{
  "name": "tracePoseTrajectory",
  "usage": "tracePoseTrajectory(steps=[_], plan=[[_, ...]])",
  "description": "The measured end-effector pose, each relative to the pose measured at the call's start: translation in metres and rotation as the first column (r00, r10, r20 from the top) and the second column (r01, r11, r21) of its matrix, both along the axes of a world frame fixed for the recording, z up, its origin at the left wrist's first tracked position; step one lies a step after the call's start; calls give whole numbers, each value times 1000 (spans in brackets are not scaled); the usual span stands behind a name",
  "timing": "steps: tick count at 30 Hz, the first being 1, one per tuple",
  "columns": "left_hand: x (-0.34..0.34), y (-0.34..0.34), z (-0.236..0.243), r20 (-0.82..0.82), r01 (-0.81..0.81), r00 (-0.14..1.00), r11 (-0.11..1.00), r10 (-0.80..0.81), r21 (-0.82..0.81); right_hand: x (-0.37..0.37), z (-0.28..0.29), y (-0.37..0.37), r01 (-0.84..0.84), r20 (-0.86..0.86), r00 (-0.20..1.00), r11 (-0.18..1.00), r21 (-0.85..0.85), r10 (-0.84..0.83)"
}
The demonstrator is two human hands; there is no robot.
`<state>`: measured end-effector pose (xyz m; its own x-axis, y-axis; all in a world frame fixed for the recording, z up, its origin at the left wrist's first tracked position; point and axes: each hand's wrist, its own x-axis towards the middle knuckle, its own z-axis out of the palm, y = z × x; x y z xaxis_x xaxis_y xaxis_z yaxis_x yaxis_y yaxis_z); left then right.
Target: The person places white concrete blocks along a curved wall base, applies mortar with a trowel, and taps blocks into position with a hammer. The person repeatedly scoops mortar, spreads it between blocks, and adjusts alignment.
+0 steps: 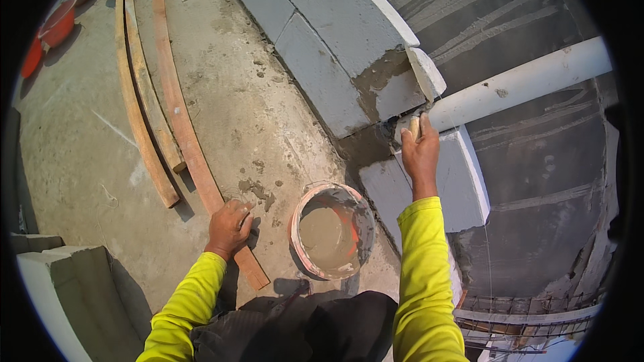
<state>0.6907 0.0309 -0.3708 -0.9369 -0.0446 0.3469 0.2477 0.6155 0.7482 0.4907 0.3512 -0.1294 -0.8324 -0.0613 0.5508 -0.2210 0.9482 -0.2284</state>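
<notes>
Hands are working apart: right hand (420,151) is clamping a trowel handle (414,127) beside the white pipe (520,84), left hand (229,226) is resting open-fingered on a plank (194,154), nearer the mortar bucket (332,231).

I see matt grey masonry blocks (322,74) smeared with wet, gritty mortar (379,77) at one o'clock. Rough wooden planks (181,114) lie on dusty concrete floor (80,161); the plastic bucket (332,231) holds smooth grey mortar mix.

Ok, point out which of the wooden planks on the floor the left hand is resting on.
The rightmost, reddish plank, longest of the three. The left hand presses on its near end beside the mortar bucket; the two paler planks lie untouched to its left.
</notes>
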Motion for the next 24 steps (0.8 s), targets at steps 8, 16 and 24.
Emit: tracePoseTrajectory(steps=[8, 16, 24], plan=[[1, -1, 4, -13, -1, 1000, 1000, 0, -31, 40, -15, 0, -102, 359, 933, 977, 185, 30], [1, -3, 9, 5, 10, 1000, 1000, -9, -26, 3, -79, 23, -98, 432, 899, 994, 44, 69], [2, -2, 9, 45, 0, 999, 999, -2, 43, -15, -72, -14, -57, 275, 960, 998, 35, 46]])
